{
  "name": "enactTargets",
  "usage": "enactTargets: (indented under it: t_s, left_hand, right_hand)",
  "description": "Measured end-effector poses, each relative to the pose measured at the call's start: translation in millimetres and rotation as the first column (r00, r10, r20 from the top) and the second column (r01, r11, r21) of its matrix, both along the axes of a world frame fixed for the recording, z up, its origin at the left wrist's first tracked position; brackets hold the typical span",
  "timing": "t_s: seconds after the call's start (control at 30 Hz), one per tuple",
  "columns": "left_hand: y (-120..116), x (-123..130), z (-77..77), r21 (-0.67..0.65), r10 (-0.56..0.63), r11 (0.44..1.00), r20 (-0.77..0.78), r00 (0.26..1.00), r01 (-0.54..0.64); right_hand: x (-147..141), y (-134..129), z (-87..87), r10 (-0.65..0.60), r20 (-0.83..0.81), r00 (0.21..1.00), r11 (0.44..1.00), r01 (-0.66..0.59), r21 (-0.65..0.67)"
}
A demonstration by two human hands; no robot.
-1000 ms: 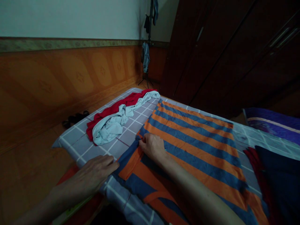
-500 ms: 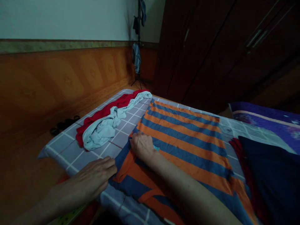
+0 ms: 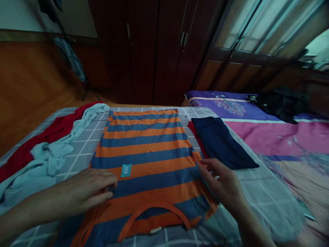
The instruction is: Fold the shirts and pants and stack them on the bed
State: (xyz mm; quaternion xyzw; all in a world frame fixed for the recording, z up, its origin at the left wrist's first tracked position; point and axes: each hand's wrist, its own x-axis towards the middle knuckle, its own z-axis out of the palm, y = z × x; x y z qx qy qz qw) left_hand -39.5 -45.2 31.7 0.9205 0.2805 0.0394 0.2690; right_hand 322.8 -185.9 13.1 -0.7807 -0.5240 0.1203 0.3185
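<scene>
An orange and blue striped T-shirt (image 3: 149, 164) lies spread out, its neckline toward me and its hem at the far end. A small teal patch (image 3: 126, 170) shows on its front. My left hand (image 3: 89, 189) is over the shirt's left side near the sleeve, fingers loosely bent and thumb apart, with nothing seen in them. At the right side, by the other sleeve, my right hand (image 3: 221, 181) has thumb and forefinger pinched on the shirt's edge.
Left of the shirt, a red garment (image 3: 59, 127) and a crumpled pale blue garment (image 3: 51, 154) lie on the grey checked sheet (image 3: 84, 140). Folded dark navy clothing (image 3: 221, 140) rests over something red on the right. Beyond are a purple and pink blanket (image 3: 252, 133) and a dark wardrobe (image 3: 154, 51).
My view has turned right. My right hand has moved from the shirt's left sleeve area to its right edge. My left hand has come off the left sleeve's edge, over the shirt.
</scene>
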Motion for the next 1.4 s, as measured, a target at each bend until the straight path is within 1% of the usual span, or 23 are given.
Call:
enactTargets:
  t_s: [0.03,0.1,0.13,0.2,0.23,0.3,0.4,0.47,0.53,0.6,0.7,0.73,0.77,0.83,0.9,0.93,1.07,1.1,1.17,1.23,1.3,1.37,1.4]
  left_hand:
    - [2,18,6.8,-0.025,-0.107,0.994,-0.035,0.994,0.106]
    - [0,61,19.1,-0.024,-0.277,0.961,-0.057,0.959,0.276]
    - [-4,84,22.9,-0.006,-0.35,0.937,-0.039,0.936,0.35]
    - [-13,126,23.0,0.047,-0.478,0.878,0.007,0.878,0.477]
    - [-19,144,18.5,0.069,-0.532,0.846,0.03,0.847,0.529]
    - [-30,172,1.0,0.113,-0.608,0.793,0.092,0.789,0.598]
    - [-40,195,-37.6,0.23,-0.64,0.766,0.198,0.742,0.6]
    - [-43,200,-61.0,0.337,-0.643,0.757,0.238,0.728,0.559]
    - [-43,200,-75.5,0.397,-0.652,0.744,0.255,0.714,0.537]
    - [-41,199,-80.2,0.394,-0.658,0.741,0.264,0.705,0.543]
    - [-39,197,-77.6,0.358,-0.645,0.758,0.291,0.707,0.544]
    - [-39,197,-76.5,0.35,-0.637,0.766,0.301,0.71,0.539]
    - [-39,197,-75.8,0.343,-0.631,0.771,0.307,0.712,0.536]
    - [-40,197,-75.8,0.335,-0.625,0.777,0.314,0.714,0.533]
    - [-40,197,-76.8,0.329,-0.628,0.776,0.311,0.714,0.539]
    - [-40,197,-77.3,0.326,-0.63,0.774,0.31,0.712,0.543]
    - [-38,198,-77.3,0.317,-0.636,0.77,0.305,0.709,0.554]
    - [-37,198,-76.9,0.313,-0.637,0.769,0.305,0.708,0.557]
    - [-36,198,-75.9,0.303,-0.639,0.768,0.302,0.707,0.565]
    - [-36,199,-74.9,0.296,-0.641,0.766,0.301,0.706,0.57]
    - [-36,198,-74.1,0.29,-0.646,0.763,0.3,0.702,0.578]
    - [-36,198,-73.5,0.283,-0.647,0.762,0.299,0.701,0.583]
    - [-36,197,-73.3,0.28,-0.646,0.763,0.299,0.702,0.583]
  right_hand:
    - [17,-13,-7.4,-0.156,-0.023,0.988,0.987,0.155,-0.045]
    - [39,-35,-21.8,-0.347,-0.035,0.937,0.929,0.339,-0.15]
    - [44,-43,-28.0,-0.392,-0.023,0.92,0.906,0.381,-0.184]
    - [46,-53,-36.5,-0.408,0.027,0.913,0.891,0.404,-0.207]
    - [43,-54,-38.7,-0.403,0.061,0.913,0.889,0.406,-0.211]
    - [36,-52,-39.7,-0.379,0.117,0.918,0.888,0.396,-0.233]
    - [25,-42,-38.1,-0.352,0.189,0.917,0.872,0.395,-0.291]
    - [17,-34,-38.0,-0.309,0.239,0.921,0.88,0.372,-0.295]
    - [10,-27,-38.8,-0.262,0.276,0.925,0.895,0.34,-0.29]
    - [3,-19,-39.5,-0.243,0.302,0.922,0.903,0.328,-0.276]
    - [-3,-10,-39.1,-0.276,0.285,0.918,0.921,0.338,-0.196]
    - [-3,-7,-38.8,-0.314,0.234,0.92,0.92,0.356,-0.164]
    - [-2,-5,-38.4,-0.355,0.123,0.927,0.919,0.37,-0.135]
    - [3,-4,-37.7,-0.399,-0.197,0.896,0.917,0.387,-0.098]
    - [10,-5,-36.5,-0.36,-0.456,0.814,0.926,0.37,-0.071]
    - [13,-6,-35.3,-0.331,-0.546,0.77,0.931,0.36,-0.056]
    - [21,-14,-27.4,-0.265,-0.778,0.57,0.939,0.337,-0.072]
    - [22,-16,-25.4,-0.255,-0.802,0.541,0.944,0.319,-0.085]
    - [24,-20,-22.7,-0.257,-0.787,0.561,0.955,0.272,-0.118]
    - [27,-22,-22.3,-0.273,-0.707,0.652,0.96,0.225,-0.163]
    - [30,-22,-23.3,-0.296,-0.582,0.757,0.954,0.202,-0.222]
    - [31,-23,-24.6,-0.32,-0.436,0.841,0.939,0.22,-0.266]
    - [31,-24,-25.0,-0.338,-0.377,0.863,0.931,0.246,-0.271]
